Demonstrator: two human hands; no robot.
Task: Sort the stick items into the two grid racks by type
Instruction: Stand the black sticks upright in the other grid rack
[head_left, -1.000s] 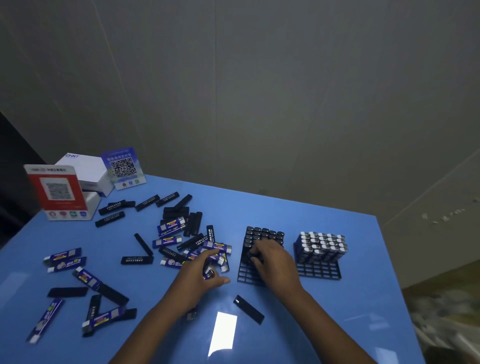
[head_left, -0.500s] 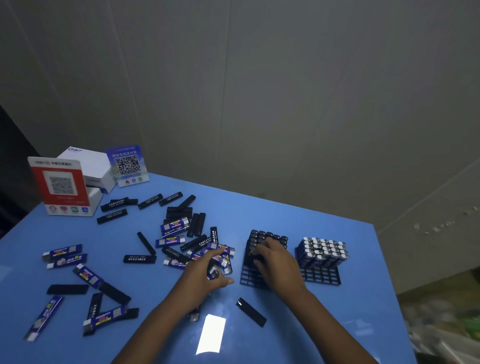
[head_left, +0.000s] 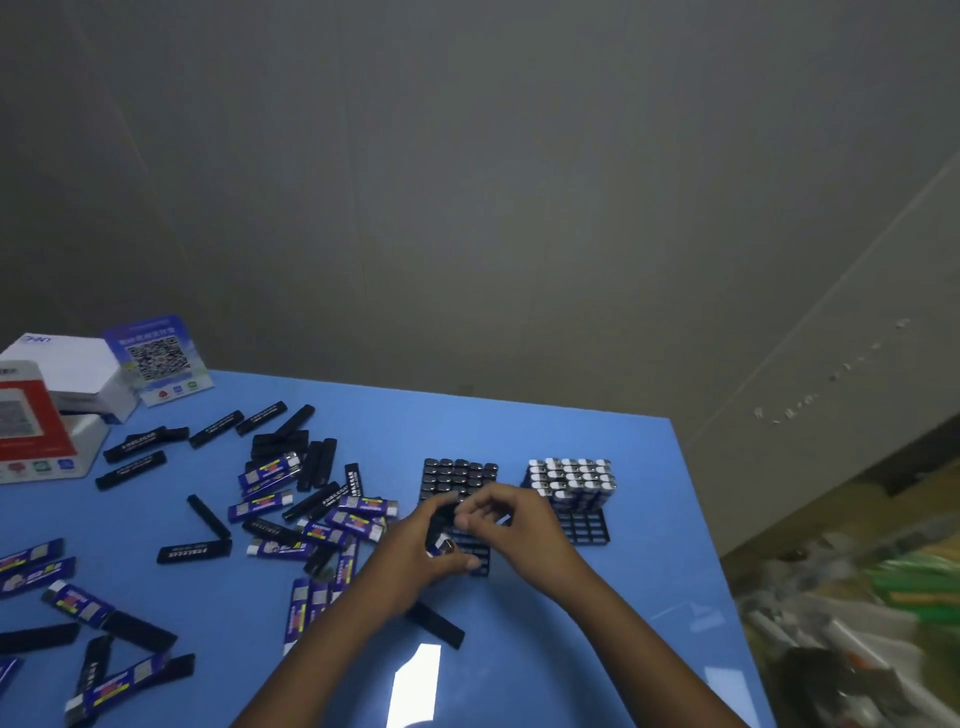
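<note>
Working over the blue desk (head_left: 519, 426), both hands meeting above the near edge of the left grid rack (head_left: 457, 519). Left hand (head_left: 415, 556) curling its fingers around a blue-labelled stick (head_left: 441, 545), silver cap end showing between thumb and forefinger, grip clamped on it. Right hand (head_left: 519, 525) hovering just beside, thumb and forefinger pinching together toward the same stick; whether touching it, impossible to tell through the blur.

Left grid rack standing partly filled with black sticks (head_left: 460, 475) upright in its far rows, near cells partly covered by the hands. Right grid rack (head_left: 584, 525) sitting just beside it, holding silver-capped blue sticks (head_left: 569, 480) upright in the far rows, near cells showing open.

Loose sticks lying scattered over the left half of the desk: a mixed heap of black and blue-labelled ones (head_left: 311, 499) left of the hands, one black stick (head_left: 434, 623) lying flat near the left wrist, more blue and black ones (head_left: 93, 613) spreading toward the left edge.

Standing at the far left corner: a white box (head_left: 72, 374), a blue QR-code sign (head_left: 158, 358) and a red QR-code sign (head_left: 26, 415).
</note>
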